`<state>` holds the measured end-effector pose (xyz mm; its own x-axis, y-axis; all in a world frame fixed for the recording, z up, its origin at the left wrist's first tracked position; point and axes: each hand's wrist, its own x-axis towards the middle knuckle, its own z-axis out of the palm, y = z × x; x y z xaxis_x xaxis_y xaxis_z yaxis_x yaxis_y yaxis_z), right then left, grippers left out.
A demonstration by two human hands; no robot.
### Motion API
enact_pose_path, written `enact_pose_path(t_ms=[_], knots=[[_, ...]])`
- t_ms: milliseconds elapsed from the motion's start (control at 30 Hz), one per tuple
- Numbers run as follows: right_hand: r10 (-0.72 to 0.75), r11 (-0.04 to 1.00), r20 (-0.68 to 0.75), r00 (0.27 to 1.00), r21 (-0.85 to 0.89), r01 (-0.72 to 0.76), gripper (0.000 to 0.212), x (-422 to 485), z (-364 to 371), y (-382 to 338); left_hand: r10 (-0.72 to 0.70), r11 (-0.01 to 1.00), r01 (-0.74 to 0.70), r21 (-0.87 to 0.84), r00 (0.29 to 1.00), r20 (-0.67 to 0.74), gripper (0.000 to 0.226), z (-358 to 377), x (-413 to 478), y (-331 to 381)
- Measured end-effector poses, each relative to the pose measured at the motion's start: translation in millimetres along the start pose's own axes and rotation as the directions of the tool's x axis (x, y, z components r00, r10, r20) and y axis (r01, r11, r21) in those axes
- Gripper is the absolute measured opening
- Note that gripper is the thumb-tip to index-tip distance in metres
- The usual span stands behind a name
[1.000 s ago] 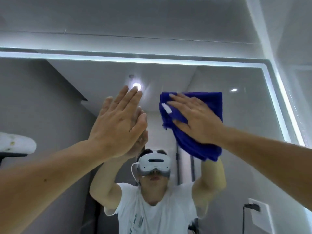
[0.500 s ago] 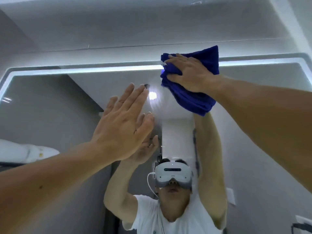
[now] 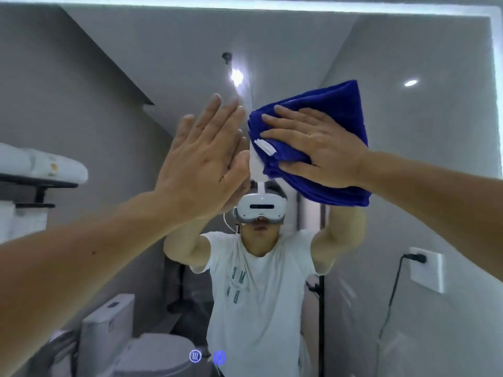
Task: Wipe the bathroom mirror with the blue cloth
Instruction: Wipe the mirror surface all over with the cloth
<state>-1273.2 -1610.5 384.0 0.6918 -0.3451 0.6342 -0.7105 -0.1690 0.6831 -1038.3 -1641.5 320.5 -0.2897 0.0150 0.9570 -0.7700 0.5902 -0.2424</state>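
The bathroom mirror fills the view, edged by a lit strip along its top and right side. A folded blue cloth with a small white tag lies flat against the glass at centre right. My right hand presses it there with straight, spread fingers. My left hand is flat against the glass just left of the cloth, fingers straight and together, holding nothing. A person in a white T-shirt and white headset is reflected below both hands.
Reflected in the glass are a white toilet at bottom left, a shelf with white towels at left, and a wall socket with a black cable at right. Two small touch icons glow near the mirror's bottom edge.
My right hand has slid the cloth down from the mirror's lit top edge to its middle. The view has tilted downward. My left hand stays flat on the glass.
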Motion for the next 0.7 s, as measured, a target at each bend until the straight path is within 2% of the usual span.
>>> enact_pose_path(t_ms=[200, 433, 533, 700], knots=[[0.011, 0.999, 0.025, 1.000, -0.036, -0.010, 0.052, -41, 17, -33, 0.038, 0.996, -0.042, 0.078, 0.998, 0.052, 0.067, 29, -45, 3], [0.024, 0.999, -0.049, 0.999, -0.047, -0.027, 0.051, -62, 29, -53, 0.052, 0.999, -0.052, 0.000, 0.996, 0.068, 0.069, 37, -82, 15], [0.005, 0.998, -0.079, 0.997, -0.059, -0.010, 0.052, -95, 51, -77, 0.029, 0.999, -0.028, -0.021, 0.997, 0.078, 0.072, 34, -90, 21], [0.071, 0.997, -0.095, 0.993, -0.026, -0.074, 0.053, -151, 80, -120, 0.009, 0.999, -0.002, -0.046, 0.991, 0.136, 0.065, 37, -112, 37]])
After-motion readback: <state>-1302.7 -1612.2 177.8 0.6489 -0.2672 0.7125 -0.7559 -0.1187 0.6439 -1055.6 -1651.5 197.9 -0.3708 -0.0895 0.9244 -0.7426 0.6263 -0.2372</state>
